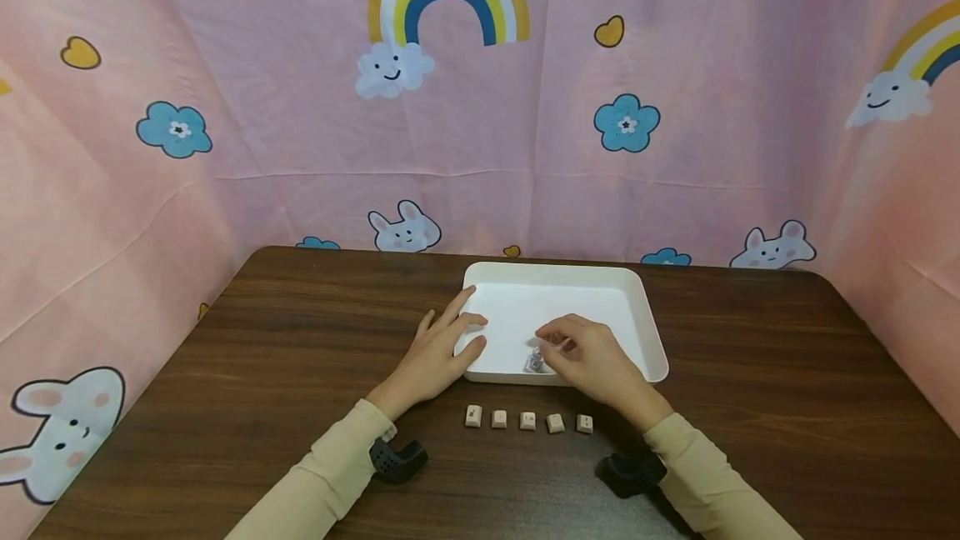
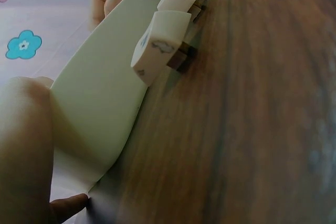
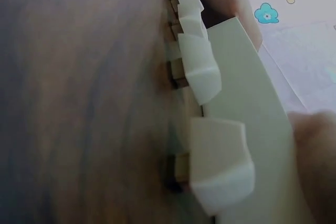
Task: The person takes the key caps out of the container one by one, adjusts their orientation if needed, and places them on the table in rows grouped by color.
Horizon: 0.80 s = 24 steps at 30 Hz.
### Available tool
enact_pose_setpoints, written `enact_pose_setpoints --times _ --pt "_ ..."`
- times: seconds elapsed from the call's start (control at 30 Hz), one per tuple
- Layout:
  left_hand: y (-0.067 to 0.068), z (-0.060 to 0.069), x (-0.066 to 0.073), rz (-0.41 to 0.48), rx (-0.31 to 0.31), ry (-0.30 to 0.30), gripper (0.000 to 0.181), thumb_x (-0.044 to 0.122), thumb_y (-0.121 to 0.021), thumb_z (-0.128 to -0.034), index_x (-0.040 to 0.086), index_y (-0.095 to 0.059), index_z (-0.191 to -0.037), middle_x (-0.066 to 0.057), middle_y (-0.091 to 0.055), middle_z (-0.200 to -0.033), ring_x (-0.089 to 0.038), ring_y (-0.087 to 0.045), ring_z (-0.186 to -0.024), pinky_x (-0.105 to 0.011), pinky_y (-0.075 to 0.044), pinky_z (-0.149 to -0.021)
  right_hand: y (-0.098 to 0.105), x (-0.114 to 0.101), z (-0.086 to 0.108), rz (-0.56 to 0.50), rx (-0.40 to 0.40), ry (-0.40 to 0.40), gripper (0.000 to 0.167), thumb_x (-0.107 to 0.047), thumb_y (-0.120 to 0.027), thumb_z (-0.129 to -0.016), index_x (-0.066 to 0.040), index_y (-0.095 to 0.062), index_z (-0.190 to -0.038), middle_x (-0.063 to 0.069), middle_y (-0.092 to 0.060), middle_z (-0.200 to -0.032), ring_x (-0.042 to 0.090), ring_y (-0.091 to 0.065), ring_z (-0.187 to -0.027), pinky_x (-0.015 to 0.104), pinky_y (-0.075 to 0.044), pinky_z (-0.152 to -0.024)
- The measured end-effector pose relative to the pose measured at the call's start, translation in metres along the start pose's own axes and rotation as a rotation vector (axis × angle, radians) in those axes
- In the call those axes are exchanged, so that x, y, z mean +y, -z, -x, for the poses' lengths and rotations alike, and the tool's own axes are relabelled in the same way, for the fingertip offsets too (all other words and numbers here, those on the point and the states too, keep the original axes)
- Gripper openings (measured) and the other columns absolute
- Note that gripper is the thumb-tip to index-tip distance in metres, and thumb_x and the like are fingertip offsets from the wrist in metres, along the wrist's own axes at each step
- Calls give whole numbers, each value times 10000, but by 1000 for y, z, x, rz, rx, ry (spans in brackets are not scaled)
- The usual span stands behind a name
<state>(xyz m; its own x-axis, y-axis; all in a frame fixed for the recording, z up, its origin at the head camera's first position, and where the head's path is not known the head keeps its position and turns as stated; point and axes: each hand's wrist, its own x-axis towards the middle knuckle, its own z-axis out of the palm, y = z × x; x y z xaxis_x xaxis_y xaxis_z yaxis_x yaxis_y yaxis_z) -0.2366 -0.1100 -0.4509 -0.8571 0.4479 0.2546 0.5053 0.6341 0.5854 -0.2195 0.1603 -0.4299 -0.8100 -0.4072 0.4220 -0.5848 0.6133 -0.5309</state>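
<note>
A white tray lies on the table. My left hand rests at its left rim, fingers spread, several fingertips reaching over the edge. Inside the tray, my right hand bends thumb and fingers close together beside a small clear-and-grey piece. Whether the fingertips pinch anything is too small to tell. In front of the tray stands a row of several cream keycaps. Up close, one keycap in the left wrist view sits on a small dark block, as does another keycap in the right wrist view.
The dark wood table reaches back to a pink printed curtain. Black wrist cameras sit under both forearms, near the ends of the keycap row. The tray's low walls surround the right fingertips.
</note>
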Motion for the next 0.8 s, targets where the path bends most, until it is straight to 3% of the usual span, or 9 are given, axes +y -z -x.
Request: enact_pose_setpoints --times 0.13,0.3,0.43,0.53,0.7,0.8 --pt "0 0 0 3 3 -2 336 356 -498 -1080 149 -624 -1313 -36 -172 -1713 -320 -457 -1443 -737 -94 -1179 5 4 -1 -122 165 -121 61 -104 -795 -891 -113 -765 -944 15 -756 -866 96 -717 -717 222 -591 -677" --pt "-1 0 -1 -3 3 -4 338 351 -513 -1075 143 -625 -1316 -36 -167 -1714 -321 -446 -1451 -744 -95 -1174 18 14 -1 -225 289 -216 183 -91 -742 -934 -29 -703 -1101 114 -767 -1007 161 -752 -727 182 -583 -684" --pt "-1 -1 -1 -1 4 -7 341 354 -510 -1076 141 -625 -1316 -36 -168 -1714 -318 -441 -1455 -746 -95 -1173 33 25 2 -157 317 -200 256 -61 -757 -912 16 -700 -1150 157 -769 -1030 253 -768 -783 118 -560 -720" --pt "0 -1 1 2 4 -5 342 357 -505 -1078 142 -627 -1313 -37 -179 -1711 -312 -438 -1458 -739 -96 -1178 40 35 6 -83 317 -188 216 -47 -795 -876 -15 -759 -1087 139 -779 -987 276 -770 -822 91 -543 -746" --pt "0 -1 2 0 6 1 336 350 -509 -1076 140 -629 -1309 -40 -190 -1708 -305 -426 -1467 -733 -94 -1182 39 40 11 -61 372 -150 161 -97 -803 -883 -80 -790 -1042 60 -784 -957 94 -734 -820 85 -529 -746" --pt "0 0 1 2 4 8 336 349 -511 -1075 141 -629 -1311 -37 -187 -1709 -304 -421 -1471 -729 -92 -1185 33 38 13 -43 403 -102 173 -90 -794 -889 -80 -776 -1060 47 -781 -971 75 -719 -810 101 -533 -755"
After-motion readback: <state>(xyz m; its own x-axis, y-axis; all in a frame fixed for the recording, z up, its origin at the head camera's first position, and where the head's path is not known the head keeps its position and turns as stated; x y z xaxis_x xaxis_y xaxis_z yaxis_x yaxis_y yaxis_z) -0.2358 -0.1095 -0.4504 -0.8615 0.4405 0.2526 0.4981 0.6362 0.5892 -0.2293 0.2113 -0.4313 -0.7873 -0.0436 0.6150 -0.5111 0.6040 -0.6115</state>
